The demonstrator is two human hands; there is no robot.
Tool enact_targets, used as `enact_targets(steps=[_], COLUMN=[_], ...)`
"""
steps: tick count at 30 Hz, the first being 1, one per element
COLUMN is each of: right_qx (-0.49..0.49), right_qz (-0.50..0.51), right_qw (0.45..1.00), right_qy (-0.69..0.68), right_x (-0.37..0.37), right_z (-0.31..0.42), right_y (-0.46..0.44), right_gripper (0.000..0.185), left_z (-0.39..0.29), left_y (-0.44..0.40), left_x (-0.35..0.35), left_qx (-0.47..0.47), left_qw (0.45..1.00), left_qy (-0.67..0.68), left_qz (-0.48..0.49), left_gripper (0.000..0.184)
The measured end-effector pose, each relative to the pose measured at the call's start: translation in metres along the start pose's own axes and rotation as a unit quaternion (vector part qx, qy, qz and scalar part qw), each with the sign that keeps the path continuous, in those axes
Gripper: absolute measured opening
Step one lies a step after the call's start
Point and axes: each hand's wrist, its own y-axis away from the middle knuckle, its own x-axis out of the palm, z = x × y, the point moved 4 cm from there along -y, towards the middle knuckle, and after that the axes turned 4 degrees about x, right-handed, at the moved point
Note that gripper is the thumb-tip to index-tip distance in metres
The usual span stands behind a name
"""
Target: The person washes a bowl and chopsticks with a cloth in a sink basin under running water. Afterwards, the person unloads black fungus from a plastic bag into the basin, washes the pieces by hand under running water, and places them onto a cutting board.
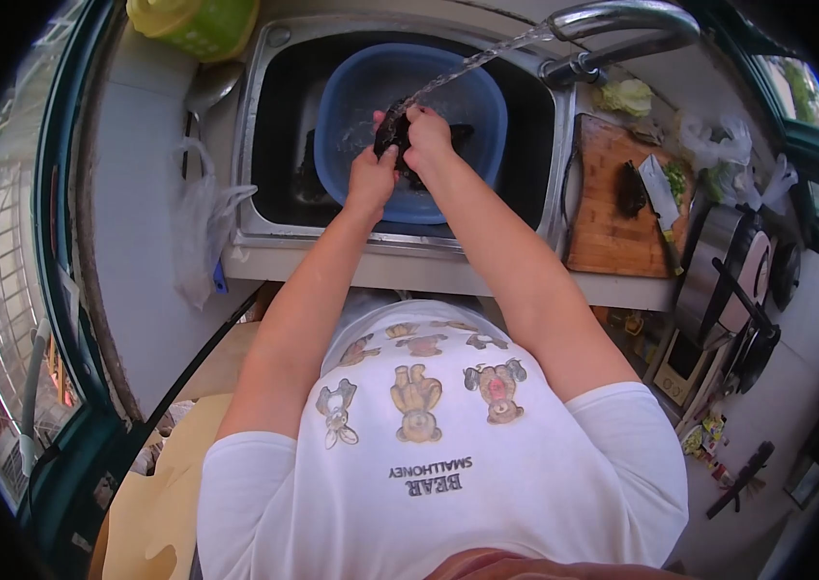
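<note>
A blue plastic basin (325,145) stands in the sink, and both my hands are over it. Between them is a dark, glossy piece of food (391,128) whose kind I cannot make out. My left hand (372,176) grips its lower left side. On its right side, the fingers of my right hand (427,135) are closed around it. A stream of water (472,63) runs from the faucet (622,21) onto the piece and my fingers. More dark material shows below and right of my hands in the basin; its shape is partly hidden.
Right of the sink (255,184), a wooden cutting board (598,227) bears a knife (659,189), a dark clump (631,189) and chopped greens (676,180). A pale green vegetable (625,97) lies behind it. Leftward are a plastic bag (202,222) and a yellow-green container (199,24).
</note>
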Motion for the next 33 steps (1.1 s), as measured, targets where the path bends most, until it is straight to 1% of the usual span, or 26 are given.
enact_targets(steps=[2, 3, 4, 6, 8, 9, 11, 12, 15, 17, 18, 20, 23, 25, 26, 27, 28, 29, 30, 32, 33], right_qx=[0.01, 0.019, 0.027, 0.021, 0.025, 0.028, 0.034, 0.033, 0.028, 0.019, 0.002, -0.033, -0.112, -0.209, -0.256, -0.378, -0.485, -0.491, -0.537, -0.42, -0.411], right_qz=[0.027, 0.036, 0.045, 0.029, 0.004, 0.001, -0.003, 0.015, 0.069, 0.104, 0.091, 0.063, -0.015, -0.075, -0.107, -0.128, -0.148, -0.126, -0.105, -0.075, -0.073], right_qw=[0.999, 0.999, 0.998, 0.999, 1.0, 1.0, 0.997, 0.997, 0.992, 0.989, 0.992, 0.997, 0.991, 0.959, 0.933, 0.854, 0.746, 0.724, 0.669, 0.623, 0.617], right_qy=[-0.021, -0.031, -0.041, -0.002, 0.014, -0.012, -0.063, -0.075, -0.099, -0.108, -0.087, -0.043, 0.068, 0.176, 0.228, 0.335, 0.432, 0.467, 0.503, 0.655, 0.667], right_x=[-0.004, -0.004, -0.002, 0.002, 0.005, 0.002, -0.004, -0.002, 0.005, 0.011, 0.01, 0.007, -0.004, 0.0, 0.0, 0.001, 0.004, 0.003, -0.002, -0.026, -0.03], right_z=[-0.011, -0.017, -0.021, -0.022, -0.018, -0.018, -0.016, -0.015, -0.009, -0.001, -0.001, 0.002, 0.013, 0.026, 0.034, 0.043, 0.049, 0.049, 0.043, 0.028, 0.034], right_y=[-0.008, -0.007, -0.008, -0.008, -0.002, -0.007, -0.017, -0.015, -0.008, -0.001, -0.002, -0.005, -0.009, 0.001, 0.007, 0.013, 0.024, 0.026, 0.026, 0.012, 0.016], right_gripper=[0.02, 0.021, 0.023, 0.021, 0.019, 0.019, 0.017, 0.017, 0.015, 0.015, 0.015, 0.015, 0.018, 0.019, 0.02, 0.02, 0.02, 0.018, 0.017, 0.018, 0.018], left_z=[0.015, 0.015, 0.019, 0.023, 0.0, -0.008, -0.006, -0.006, -0.011, -0.016, -0.017, -0.014, -0.005, -0.002, -0.001, 0.0, 0.003, 0.006, 0.009, 0.02, 0.017], left_y=[-0.019, -0.023, -0.025, -0.026, -0.002, 0.008, 0.012, 0.013, 0.014, 0.016, 0.016, 0.011, 0.009, 0.011, 0.013, 0.015, 0.015, 0.014, 0.01, 0.007, 0.006], left_x=[-0.009, -0.014, -0.017, -0.021, -0.011, -0.006, -0.005, -0.006, -0.01, -0.014, -0.015, -0.019, -0.02, -0.023, -0.025, -0.025, -0.025, -0.026, -0.026, -0.026, -0.022], left_qx=[0.016, 0.025, 0.02, 0.012, 0.017, 0.018, 0.002, -0.006, -0.001, -0.011, -0.015, -0.041, -0.076, -0.096, -0.105, -0.115, -0.122, -0.127, -0.131, -0.136, -0.14], left_qw=[0.988, 0.973, 0.974, 0.975, 0.996, 0.998, 0.995, 0.989, 0.976, 0.972, 0.97, 0.978, 0.981, 0.982, 0.983, 0.983, 0.985, 0.986, 0.987, 0.986, 0.985], left_qy=[-0.142, -0.212, -0.211, -0.211, -0.088, -0.025, 0.08, 0.132, 0.186, 0.204, 0.214, 0.17, 0.129, 0.114, 0.109, 0.104, 0.094, 0.083, 0.073, 0.061, 0.055], left_qz=[-0.056, -0.085, -0.081, -0.072, 0.008, 0.048, 0.064, 0.072, 0.115, 0.117, 0.118, 0.116, 0.122, 0.114, 0.104, 0.097, 0.084, 0.072, 0.06, 0.076, 0.083], left_gripper=[0.024, 0.024, 0.024, 0.025, 0.021, 0.019, 0.014, 0.012, 0.009, 0.009, 0.009, 0.01, 0.013, 0.015, 0.015, 0.016, 0.016, 0.016, 0.016, 0.018, 0.018])
